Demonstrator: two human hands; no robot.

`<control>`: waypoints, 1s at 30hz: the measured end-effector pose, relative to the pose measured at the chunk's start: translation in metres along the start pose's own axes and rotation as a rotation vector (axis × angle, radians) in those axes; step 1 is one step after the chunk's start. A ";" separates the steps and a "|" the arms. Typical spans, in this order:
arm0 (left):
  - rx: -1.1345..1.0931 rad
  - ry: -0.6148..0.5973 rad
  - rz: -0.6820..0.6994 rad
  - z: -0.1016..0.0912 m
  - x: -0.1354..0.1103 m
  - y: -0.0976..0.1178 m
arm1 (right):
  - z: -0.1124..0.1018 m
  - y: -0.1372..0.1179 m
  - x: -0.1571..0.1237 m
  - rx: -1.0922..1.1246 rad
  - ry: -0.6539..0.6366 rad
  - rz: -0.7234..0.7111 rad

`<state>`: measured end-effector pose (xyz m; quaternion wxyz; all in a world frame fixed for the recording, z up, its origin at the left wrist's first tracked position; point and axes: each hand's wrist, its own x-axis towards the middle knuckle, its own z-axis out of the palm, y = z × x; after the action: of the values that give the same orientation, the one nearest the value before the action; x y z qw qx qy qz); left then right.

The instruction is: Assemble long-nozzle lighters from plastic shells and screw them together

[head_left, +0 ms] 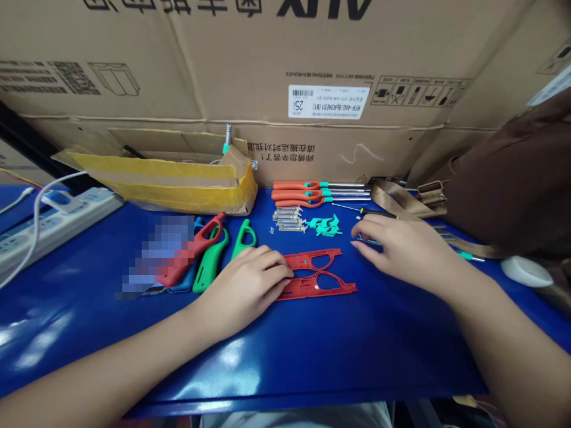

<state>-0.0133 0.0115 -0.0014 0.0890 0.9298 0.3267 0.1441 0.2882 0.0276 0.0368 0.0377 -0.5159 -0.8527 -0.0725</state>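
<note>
Though loosely curled, left hand (247, 279) empty on red shell halves (323, 286); right hand (401, 249) flat, unclenched, beside screwdriver (379, 213).

Two red plastic handle shells lie flat on the blue counter (312, 351), one (317, 259) just behind the other (328, 286), nearly parallel. Each is long and narrow with an oval finger opening, hollow side up. Their left ends sit under the fingertips of the left hand (247, 284). A slim black-handled screwdriver (379, 213) lies just beyond the right hand (401, 249).
</note>
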 end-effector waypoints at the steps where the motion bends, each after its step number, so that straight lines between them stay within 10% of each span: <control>1: 0.000 0.000 0.001 0.000 0.000 0.000 | 0.001 0.005 0.001 -0.014 -0.015 0.042; 16: -0.024 -0.019 -0.041 -0.001 0.000 0.002 | 0.009 0.021 0.008 -0.024 -0.206 0.217; 30: -0.015 -0.006 -0.046 0.001 -0.002 -0.001 | 0.005 0.023 0.005 -0.080 0.013 0.312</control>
<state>-0.0151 0.0111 -0.0034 0.1003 0.9217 0.3468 0.1417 0.3064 0.0434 0.0346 0.0338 -0.6426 -0.7585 -0.1030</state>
